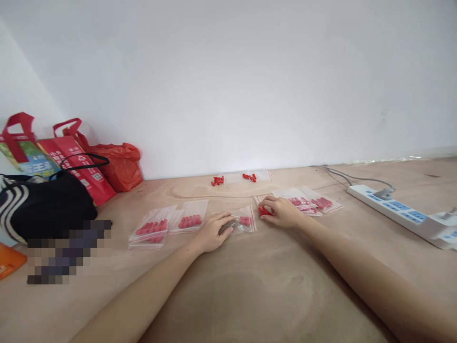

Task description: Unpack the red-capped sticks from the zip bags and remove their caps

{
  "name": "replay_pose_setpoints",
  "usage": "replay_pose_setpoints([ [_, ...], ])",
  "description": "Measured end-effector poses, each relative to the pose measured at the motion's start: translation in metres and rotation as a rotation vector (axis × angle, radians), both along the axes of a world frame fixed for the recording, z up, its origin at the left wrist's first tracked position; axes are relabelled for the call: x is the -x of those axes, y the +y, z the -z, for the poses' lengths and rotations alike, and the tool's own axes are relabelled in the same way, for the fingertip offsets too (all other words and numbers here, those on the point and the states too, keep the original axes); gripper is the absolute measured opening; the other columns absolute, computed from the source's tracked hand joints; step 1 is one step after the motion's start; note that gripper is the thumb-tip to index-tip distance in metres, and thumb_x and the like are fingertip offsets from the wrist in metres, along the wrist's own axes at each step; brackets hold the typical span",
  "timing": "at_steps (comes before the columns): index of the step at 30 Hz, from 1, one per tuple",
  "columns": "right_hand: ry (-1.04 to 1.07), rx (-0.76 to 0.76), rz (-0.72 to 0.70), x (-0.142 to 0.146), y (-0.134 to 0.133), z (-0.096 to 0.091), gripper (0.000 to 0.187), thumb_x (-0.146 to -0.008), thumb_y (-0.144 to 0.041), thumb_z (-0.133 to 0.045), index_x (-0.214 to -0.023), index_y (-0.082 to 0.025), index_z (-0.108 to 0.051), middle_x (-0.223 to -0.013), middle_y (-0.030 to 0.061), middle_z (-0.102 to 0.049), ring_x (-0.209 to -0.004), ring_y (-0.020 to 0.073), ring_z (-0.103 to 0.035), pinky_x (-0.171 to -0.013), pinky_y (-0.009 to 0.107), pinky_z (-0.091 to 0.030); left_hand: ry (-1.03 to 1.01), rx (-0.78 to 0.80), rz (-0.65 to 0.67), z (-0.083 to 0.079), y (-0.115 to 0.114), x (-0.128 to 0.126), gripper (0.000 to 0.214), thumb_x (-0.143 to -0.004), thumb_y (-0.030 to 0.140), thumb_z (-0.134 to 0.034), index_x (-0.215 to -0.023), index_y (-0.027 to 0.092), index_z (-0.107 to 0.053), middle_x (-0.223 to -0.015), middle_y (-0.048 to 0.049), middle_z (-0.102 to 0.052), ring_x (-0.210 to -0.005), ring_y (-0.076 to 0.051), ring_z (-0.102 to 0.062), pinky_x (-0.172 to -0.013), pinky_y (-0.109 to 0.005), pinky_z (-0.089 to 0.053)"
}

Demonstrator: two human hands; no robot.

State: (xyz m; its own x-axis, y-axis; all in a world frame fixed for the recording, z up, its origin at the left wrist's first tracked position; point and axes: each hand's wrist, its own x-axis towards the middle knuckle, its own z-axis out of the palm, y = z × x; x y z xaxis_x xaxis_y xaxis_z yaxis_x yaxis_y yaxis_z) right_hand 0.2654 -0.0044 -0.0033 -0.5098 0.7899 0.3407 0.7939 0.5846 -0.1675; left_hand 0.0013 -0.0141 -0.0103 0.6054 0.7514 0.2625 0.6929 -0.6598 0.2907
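My left hand (pixel 214 232) rests at the left end of a clear zip bag (pixel 251 219), its fingers and thumb curved around the bag's edge. Small red pieces (pixel 244 221) lie at the bag's right end. Just to the right, my right hand (pixel 282 212) has its fingers closed around several small red pieces (pixel 263 210) at table level. Their exact kind is too small to make out. Part of a clear bag shows behind those fingertips.
Filled zip bags (pixel 152 227) and another bag (pixel 191 216) lie left; more bags (pixel 323 202) lie right. Loose red pieces (pixel 217 181) sit near the wall. A white power strip (pixel 396 209) is at right. Shopping bags (pixel 117 166) and a black bag (pixel 53 209) stand left.
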Motion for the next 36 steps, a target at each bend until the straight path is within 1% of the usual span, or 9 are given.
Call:
replay_pose_setpoints([
  [3,0.04,0.035,0.001,0.001,0.0,0.001,0.026,-0.074,-0.031,-0.054,-0.098,-0.021,-0.057,-0.096,0.0052,-0.055,-0.074,0.0145,-0.054,-0.066,0.026,-0.039,-0.001,-0.001,0.001,-0.001,0.0,0.0,0.034,-0.082,0.028,-0.043,-0.114,0.02,-0.053,-0.12,-0.0069,-0.052,-0.112,-0.019,-0.046,-0.096,-0.036,-0.036],
  [9,0.146,0.091,-0.123,0.002,0.003,0.006,0.017,-0.074,-0.023,-0.052,-0.089,-0.018,-0.06,-0.09,0.006,-0.052,-0.076,0.0136,-0.052,-0.071,0.026,-0.041,-0.005,-0.008,-0.001,0.0,-0.001,0.0,0.034,-0.082,0.029,-0.043,-0.113,0.02,-0.053,-0.12,-0.0063,-0.052,-0.112,-0.02,-0.046,-0.096,-0.036,-0.036],
  [14,0.249,0.099,-0.01,0.002,0.004,0.006,0.012,-0.067,-0.013,-0.051,-0.077,-0.016,-0.057,-0.084,0.0039,-0.052,-0.063,0.0098,-0.049,-0.061,0.022,-0.041,-0.001,-0.014,-0.001,0.001,0.0,0.001,0.034,-0.083,0.031,-0.043,-0.114,0.022,-0.053,-0.12,-0.0059,-0.052,-0.112,-0.019,-0.046,-0.097,-0.036,-0.035],
  [17,0.325,0.126,0.065,0.002,0.006,0.006,0.012,-0.066,-0.01,-0.049,-0.073,-0.017,-0.056,-0.082,0.0029,-0.052,-0.061,0.0086,-0.049,-0.06,0.021,-0.04,-0.002,-0.005,-0.001,0.002,0.0,0.001,0.035,-0.083,0.031,-0.043,-0.114,0.022,-0.053,-0.121,-0.0061,-0.052,-0.113,-0.019,-0.045,-0.097,-0.037,-0.035],
  [23,0.372,0.17,0.131,0.003,0.008,0.006,0.008,-0.07,-0.022,-0.053,-0.067,-0.016,-0.057,-0.081,0.003,-0.055,-0.06,0.0089,-0.052,-0.059,0.022,-0.04,-0.011,-0.005,-0.001,0.001,-0.001,0.001,0.034,-0.082,0.03,-0.043,-0.114,0.021,-0.053,-0.121,-0.0066,-0.052,-0.112,-0.02,-0.046,-0.096,-0.036,-0.036],
  [27,0.388,0.127,0.153,0.005,0.005,0.002,0.008,-0.069,-0.023,-0.053,-0.067,-0.016,-0.058,-0.075,0.0017,-0.057,-0.06,0.0092,-0.05,-0.057,0.022,-0.038,-0.01,-0.006,0.002,0.0,-0.001,0.0,0.033,-0.082,0.029,-0.043,-0.113,0.021,-0.054,-0.12,-0.0063,-0.052,-0.111,-0.019,-0.046,-0.096,-0.036,-0.036],
  [29,0.404,0.128,0.106,0.01,0.003,0.001,0.009,-0.07,-0.024,-0.054,-0.069,-0.017,-0.059,-0.071,0.0009,-0.057,-0.058,0.0091,-0.048,-0.055,0.021,-0.037,-0.01,-0.008,0.007,-0.001,-0.001,0.0,0.034,-0.082,0.029,-0.043,-0.113,0.021,-0.053,-0.119,-0.0062,-0.053,-0.111,-0.019,-0.046,-0.096,-0.036,-0.036],
  [33,0.383,0.216,-0.066,0.024,-0.004,0.003,0.013,-0.07,-0.027,-0.057,-0.073,-0.017,-0.063,-0.062,-0.001,-0.055,-0.055,0.009,-0.047,-0.053,0.02,-0.036,-0.011,-0.012,0.003,0.0,-0.001,0.001,0.034,-0.082,0.029,-0.044,-0.113,0.021,-0.054,-0.12,-0.0061,-0.052,-0.112,-0.02,-0.046,-0.097,-0.037,-0.035],
  [36,0.345,0.206,-0.097,0.035,-0.009,0.007,0.015,-0.07,-0.029,-0.058,-0.078,-0.017,-0.064,-0.065,-0.0006,-0.054,-0.061,0.0101,-0.049,-0.056,0.021,-0.037,-0.013,-0.004,-0.002,0.0,-0.001,0.001,0.034,-0.081,0.029,-0.045,-0.113,0.021,-0.054,-0.12,-0.0066,-0.052,-0.112,-0.021,-0.046,-0.097,-0.037,-0.035],
])
